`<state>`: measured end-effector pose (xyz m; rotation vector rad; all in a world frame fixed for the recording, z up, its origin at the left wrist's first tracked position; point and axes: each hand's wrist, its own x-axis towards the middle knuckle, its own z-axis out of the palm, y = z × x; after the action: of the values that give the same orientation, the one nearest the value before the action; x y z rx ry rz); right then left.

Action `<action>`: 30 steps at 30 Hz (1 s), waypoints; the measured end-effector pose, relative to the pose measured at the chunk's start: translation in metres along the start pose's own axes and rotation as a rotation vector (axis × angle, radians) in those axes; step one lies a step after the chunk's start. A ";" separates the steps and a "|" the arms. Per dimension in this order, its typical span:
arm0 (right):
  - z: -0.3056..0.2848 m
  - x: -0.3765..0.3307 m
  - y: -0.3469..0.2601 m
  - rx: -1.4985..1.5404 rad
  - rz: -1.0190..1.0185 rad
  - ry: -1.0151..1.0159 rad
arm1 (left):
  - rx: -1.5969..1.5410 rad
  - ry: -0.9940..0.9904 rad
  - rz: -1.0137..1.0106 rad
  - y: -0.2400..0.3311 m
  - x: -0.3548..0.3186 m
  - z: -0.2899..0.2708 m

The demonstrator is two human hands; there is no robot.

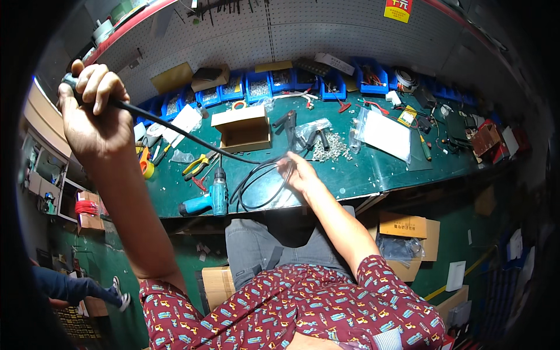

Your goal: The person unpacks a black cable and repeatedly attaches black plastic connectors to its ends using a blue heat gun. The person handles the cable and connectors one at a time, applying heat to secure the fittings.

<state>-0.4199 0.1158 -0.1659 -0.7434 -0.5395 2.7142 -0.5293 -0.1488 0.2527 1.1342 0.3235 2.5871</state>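
While the left hand (pixel 99 105) is clenched around the black cable (pixel 175 128) at ten o'clock, the right hand (pixel 298 174) closes on its loops mid-view, a teal cordless drill (pixel 219 197) at eight o'clock.

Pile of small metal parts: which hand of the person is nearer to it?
Right. The right hand is close by, just left of the pile and nearer the person; the left hand is raised, far to its left.

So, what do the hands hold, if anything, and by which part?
A black cable: the left hand grips its raised, thicker end; the right hand holds it where it gathers into loops.
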 end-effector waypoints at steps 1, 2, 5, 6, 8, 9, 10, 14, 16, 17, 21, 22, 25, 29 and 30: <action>-0.001 0.011 -0.004 0.098 0.013 -0.020 | 0.119 0.020 0.041 0.006 0.001 -0.006; 0.002 0.014 -0.005 0.193 0.034 -0.042 | 0.244 0.010 0.055 0.017 0.001 -0.020; -0.012 0.021 -0.010 0.078 -0.032 0.037 | 0.765 0.235 0.114 0.007 -0.009 -0.068; -0.007 0.020 -0.010 0.045 -0.059 0.057 | 0.937 0.304 0.063 0.007 -0.017 -0.088; 0.002 0.012 -0.016 -0.060 -0.149 0.054 | 1.095 0.492 -0.206 0.000 -0.037 -0.130; 0.004 0.010 -0.022 -0.091 -0.145 0.045 | 1.138 0.471 -0.277 -0.007 -0.049 -0.149; 0.005 0.007 -0.027 -0.120 -0.137 0.036 | 1.182 0.451 -0.349 -0.012 -0.062 -0.164; -0.004 0.002 -0.040 -0.206 -0.100 0.048 | 1.125 0.542 -0.372 -0.033 -0.086 -0.192; -0.006 -0.001 -0.038 -0.214 -0.111 0.056 | 1.160 0.509 -0.375 -0.038 -0.092 -0.202; -0.006 -0.002 -0.038 -0.224 -0.110 0.049 | 1.183 0.531 -0.412 -0.042 -0.095 -0.199; -0.020 0.005 -0.048 -0.234 -0.080 -0.043 | 1.303 0.422 -0.536 -0.067 -0.110 -0.213; -0.017 0.002 -0.047 -0.248 -0.077 -0.038 | 1.293 0.394 -0.548 -0.070 -0.114 -0.225; -0.005 -0.010 -0.050 -0.377 -0.104 0.031 | 1.386 0.290 -0.546 -0.090 -0.122 -0.231; 0.000 -0.015 -0.057 -0.571 -0.132 0.050 | 1.556 0.114 -0.487 -0.115 -0.132 -0.246; 0.003 -0.017 -0.057 -0.625 -0.136 0.056 | 1.539 0.087 -0.471 -0.119 -0.135 -0.260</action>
<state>-0.3982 0.1602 -0.1322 -0.8760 -1.3990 2.3872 -0.6146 -0.1083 -0.0492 0.9841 2.4456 1.6468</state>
